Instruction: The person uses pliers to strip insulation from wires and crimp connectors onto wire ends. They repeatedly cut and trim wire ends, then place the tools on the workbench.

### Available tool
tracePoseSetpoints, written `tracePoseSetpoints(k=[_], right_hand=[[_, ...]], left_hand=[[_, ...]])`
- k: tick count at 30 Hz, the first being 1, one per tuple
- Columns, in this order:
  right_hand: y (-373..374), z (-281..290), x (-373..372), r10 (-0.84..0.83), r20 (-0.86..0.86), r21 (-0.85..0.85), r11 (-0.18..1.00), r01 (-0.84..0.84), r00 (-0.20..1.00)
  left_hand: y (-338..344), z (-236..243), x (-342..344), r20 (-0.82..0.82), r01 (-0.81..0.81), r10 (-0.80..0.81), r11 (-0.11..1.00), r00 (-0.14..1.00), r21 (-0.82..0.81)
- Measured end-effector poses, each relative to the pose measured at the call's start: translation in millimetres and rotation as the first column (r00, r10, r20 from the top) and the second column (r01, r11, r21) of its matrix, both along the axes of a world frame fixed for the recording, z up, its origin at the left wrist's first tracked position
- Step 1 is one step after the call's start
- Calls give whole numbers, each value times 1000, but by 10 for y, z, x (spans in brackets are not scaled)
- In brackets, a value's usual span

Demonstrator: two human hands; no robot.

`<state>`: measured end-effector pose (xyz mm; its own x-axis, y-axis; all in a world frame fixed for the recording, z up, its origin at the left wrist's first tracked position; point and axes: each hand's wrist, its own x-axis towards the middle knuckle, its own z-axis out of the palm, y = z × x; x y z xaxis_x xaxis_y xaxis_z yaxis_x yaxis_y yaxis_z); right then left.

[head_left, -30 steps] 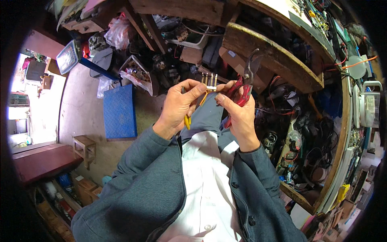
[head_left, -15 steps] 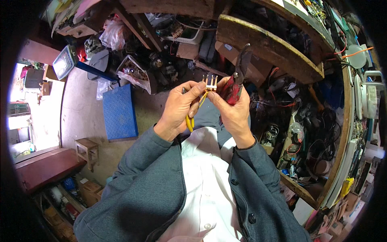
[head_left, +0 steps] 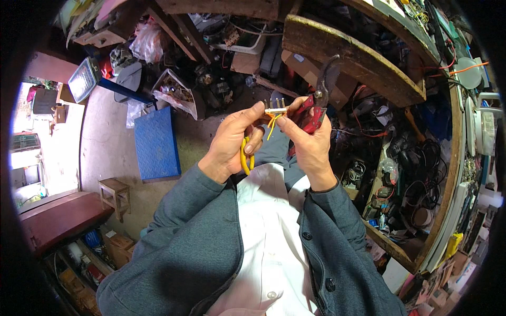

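Note:
In front of my lap, my left hand (head_left: 227,141) and my right hand (head_left: 313,150) hold a small pronged piece (head_left: 276,110) between them. It has a pale base with several metal pins pointing away from me. Short yellow wires (head_left: 271,130) hang from its near side. My left hand is closed, thumb at one end of the piece; a tool's yellow handle (head_left: 244,159) sticks out below its curled fingers. My right thumb presses the other end. Red-handled shears (head_left: 317,121) rest in that same hand, dark curved blade pointing up and away. The left tool's head is hidden.
At left a blue platform scale (head_left: 157,145) lies on the floor, its display on a post. A small wooden stool (head_left: 114,196) stands nearer. Beyond my hands is a thick wooden board (head_left: 350,58). Cables and parts (head_left: 421,163) crowd the right; a box of scraps (head_left: 179,95) sits ahead.
The pronged piece has turned, showing more of its base and the wires below. The shears have tipped to the right. More of the yellow handle shows under my left fingers.

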<state>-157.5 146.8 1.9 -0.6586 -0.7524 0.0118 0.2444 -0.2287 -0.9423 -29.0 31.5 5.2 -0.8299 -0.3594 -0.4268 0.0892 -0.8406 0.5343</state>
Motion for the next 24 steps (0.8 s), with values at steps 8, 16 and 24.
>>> tracePoseSetpoints(k=[8,16,24], right_hand=[[21,-25,-4,32,17,12,999,-32,999],[17,-61,24,15,19,18,1000,-15,1000],[7,-71,65,39,78,1,999,-39,996]], left_hand=[[26,-44,28,2,-50,51,994,999,-93],[26,11,21,23,-63,66,989,998,-133],[50,18,8,135,-15,82,898,987,-439]])
